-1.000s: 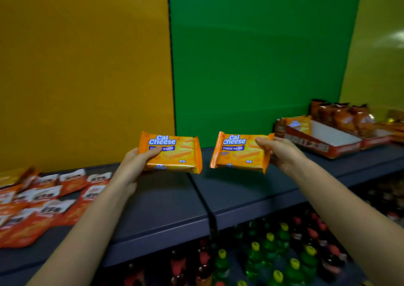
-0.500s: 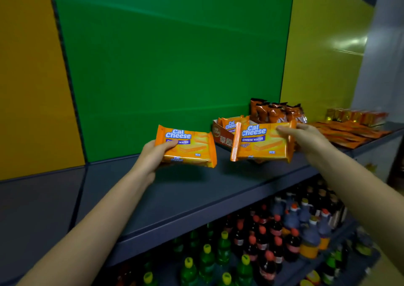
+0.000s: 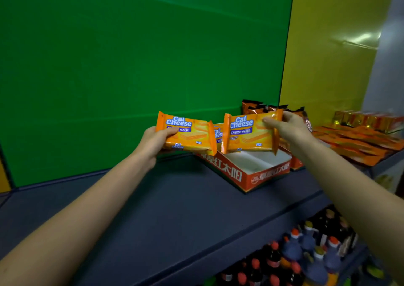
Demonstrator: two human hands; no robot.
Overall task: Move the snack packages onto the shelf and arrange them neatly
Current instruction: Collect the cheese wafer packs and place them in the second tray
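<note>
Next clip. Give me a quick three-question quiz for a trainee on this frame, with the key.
1. True or false: the left hand holds an orange Cal Cheese wafer packet clear of the dark grey shelf.
2. The right hand holds a second orange Cal Cheese packet over: A) a blue bucket; B) the open red cardboard tray; C) a wire basket.
3. How many Cal Cheese packets are in view?
Key: 1 true; 2 B; 3 three, the third packet showing between the held two.
</note>
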